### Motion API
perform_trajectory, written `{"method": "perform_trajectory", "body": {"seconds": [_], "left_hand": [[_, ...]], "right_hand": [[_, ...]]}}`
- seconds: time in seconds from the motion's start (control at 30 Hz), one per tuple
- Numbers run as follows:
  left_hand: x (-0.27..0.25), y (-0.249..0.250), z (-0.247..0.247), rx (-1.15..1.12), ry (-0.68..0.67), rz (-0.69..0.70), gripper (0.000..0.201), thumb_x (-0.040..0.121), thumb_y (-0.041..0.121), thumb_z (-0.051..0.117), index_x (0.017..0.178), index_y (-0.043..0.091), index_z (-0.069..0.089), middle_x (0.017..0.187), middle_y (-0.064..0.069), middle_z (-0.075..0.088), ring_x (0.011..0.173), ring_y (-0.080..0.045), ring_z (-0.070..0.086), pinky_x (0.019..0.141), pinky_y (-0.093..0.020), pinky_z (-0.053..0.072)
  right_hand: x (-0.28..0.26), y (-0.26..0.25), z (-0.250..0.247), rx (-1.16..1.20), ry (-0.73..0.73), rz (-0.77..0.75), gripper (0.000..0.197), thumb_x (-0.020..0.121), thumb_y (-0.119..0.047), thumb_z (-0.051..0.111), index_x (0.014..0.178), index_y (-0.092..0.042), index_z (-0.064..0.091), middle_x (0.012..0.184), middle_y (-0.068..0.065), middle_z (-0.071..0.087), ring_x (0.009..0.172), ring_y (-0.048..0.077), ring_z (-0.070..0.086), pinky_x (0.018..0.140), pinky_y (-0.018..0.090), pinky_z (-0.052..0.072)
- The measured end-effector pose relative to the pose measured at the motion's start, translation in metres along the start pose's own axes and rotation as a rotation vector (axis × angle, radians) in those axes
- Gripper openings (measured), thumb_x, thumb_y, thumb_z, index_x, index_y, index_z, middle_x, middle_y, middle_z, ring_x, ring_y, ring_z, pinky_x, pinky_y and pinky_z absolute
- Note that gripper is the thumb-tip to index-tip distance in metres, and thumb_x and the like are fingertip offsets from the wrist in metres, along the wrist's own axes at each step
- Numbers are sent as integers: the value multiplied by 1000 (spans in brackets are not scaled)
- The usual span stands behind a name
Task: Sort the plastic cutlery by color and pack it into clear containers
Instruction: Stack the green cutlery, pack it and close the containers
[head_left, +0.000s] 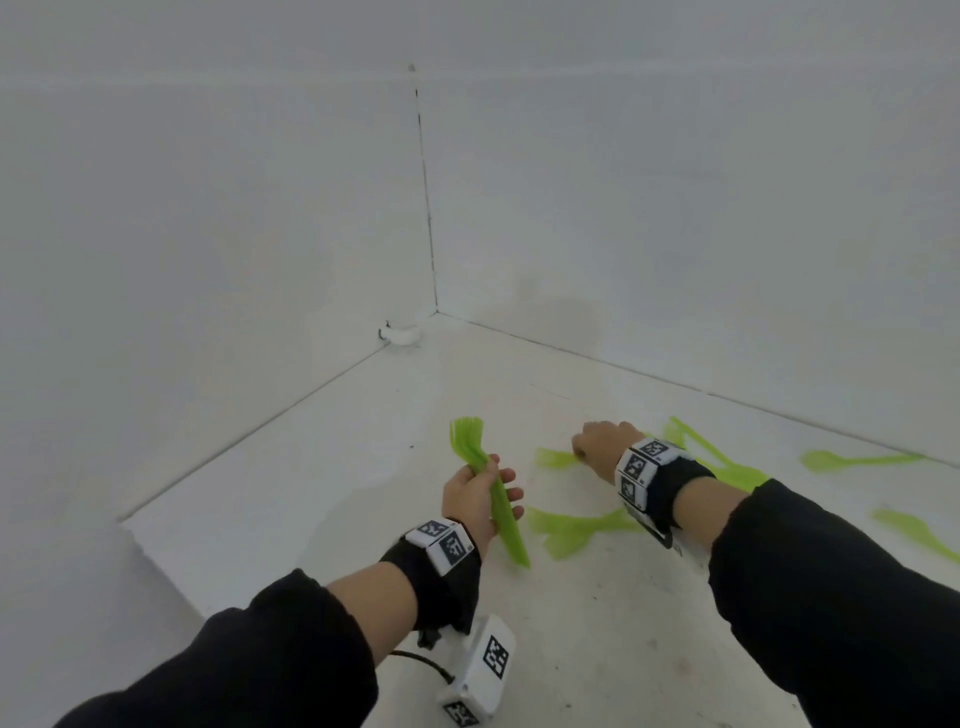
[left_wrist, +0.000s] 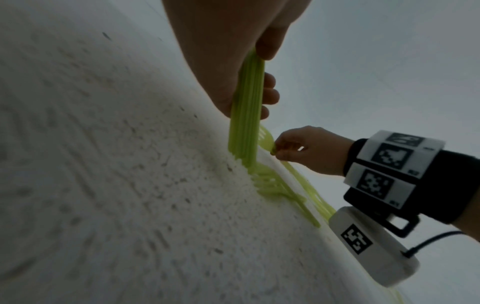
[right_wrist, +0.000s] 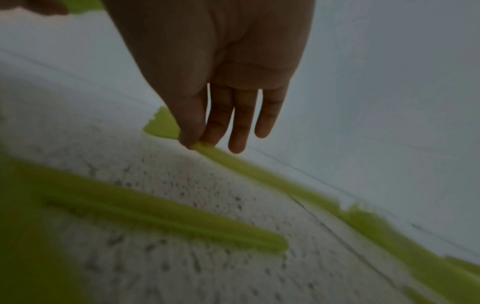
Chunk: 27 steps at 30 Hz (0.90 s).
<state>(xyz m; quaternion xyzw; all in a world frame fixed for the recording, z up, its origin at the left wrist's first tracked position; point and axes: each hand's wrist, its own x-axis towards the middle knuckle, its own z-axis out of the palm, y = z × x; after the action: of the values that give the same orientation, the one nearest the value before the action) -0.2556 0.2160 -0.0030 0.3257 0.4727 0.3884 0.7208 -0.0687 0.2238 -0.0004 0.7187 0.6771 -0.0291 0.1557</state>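
My left hand (head_left: 491, 486) grips a bundle of lime-green plastic forks (head_left: 480, 467) by the handles. The tines point up and away, and the handle ends nearly touch the white table (head_left: 311, 493). In the left wrist view the bundle (left_wrist: 246, 115) hangs down from my curled fingers (left_wrist: 269, 96). My right hand (head_left: 584, 449) reaches down to the table, where thumb and forefinger pinch the handle end of one loose green fork (head_left: 553, 460). The right wrist view shows that pinch (right_wrist: 197, 145) with the other fingers straight. No clear container is in view.
More green forks lie loose on the table: a crossed pair (head_left: 576, 527) between my hands, some under my right wrist (head_left: 727, 467), others at right (head_left: 857, 460) (head_left: 914, 535). White walls (head_left: 675, 234) close the table's far corner; a small white fitting (head_left: 401, 335) sits there. The table's left edge (head_left: 130, 519) drops off.
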Motion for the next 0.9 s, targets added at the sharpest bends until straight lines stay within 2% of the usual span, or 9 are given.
{"method": "perform_trajectory", "body": {"seconds": [0.13,0.2,0.3,0.4,0.43,0.57,0.7,0.8,0.9], "left_hand": [[1,-3,9,6,-14,-15,19,99,11,42,83,13,51,75,-7,54,59,-21,49,57,-30,42],[2,-5,13,11,-27,-20,18,99,11,43,83,13,51,76,-7,54,60,-21,50,58,-31,43],[2,-6,18,19,-40,-20,18,99,11,42,84,13,51,76,-7,54,61,-21,50,58,-32,43],[2,-6,22,16,-44,-23,18,99,11,43,83,13,51,75,-7,54,60,-21,49,57,-31,43],[2,-6,22,13,-48,-24,18,99,11,43,83,13,51,75,-7,54,60,-21,49,57,-31,42],[1,-8,23,5,-55,-23,18,99,11,43,83,13,51,75,-8,54,60,-21,49,58,-32,43],[-2,-12,27,18,-60,-21,14,99,13,44,87,11,52,76,-7,54,61,-21,50,58,-33,44],[-3,-21,33,58,-71,-14,18,98,14,46,81,13,51,78,-5,48,64,-18,49,58,-34,46],[-6,-33,42,93,-124,-36,18,98,14,46,82,12,53,81,-6,49,68,-18,50,61,-35,48]], "right_hand": [[-9,1,6,380,129,47,29,97,-5,34,121,-4,49,124,18,44,105,34,54,90,33,38],[-19,-1,8,431,14,-37,31,97,-21,45,123,-6,51,123,15,47,114,29,50,95,28,34],[-35,-3,12,332,-183,-93,56,77,-32,74,122,-7,53,124,11,48,115,24,48,94,25,36],[-38,-6,20,294,-215,-57,27,79,-27,72,99,-13,61,123,14,56,104,22,53,79,22,37],[-38,-6,22,302,-204,-28,27,83,-28,68,102,-10,61,123,14,58,105,23,54,79,23,37],[-42,4,22,426,-91,189,37,93,-35,52,116,-5,54,123,15,56,114,28,52,89,30,41],[-52,9,23,696,124,346,20,93,-29,53,91,-10,46,102,16,57,96,27,55,67,25,34],[-62,2,24,945,332,401,31,86,-32,64,76,-13,42,83,6,49,76,20,48,56,26,33],[-69,-14,27,1177,322,380,35,83,-30,68,68,-16,40,73,3,49,61,18,51,51,23,40]]}}
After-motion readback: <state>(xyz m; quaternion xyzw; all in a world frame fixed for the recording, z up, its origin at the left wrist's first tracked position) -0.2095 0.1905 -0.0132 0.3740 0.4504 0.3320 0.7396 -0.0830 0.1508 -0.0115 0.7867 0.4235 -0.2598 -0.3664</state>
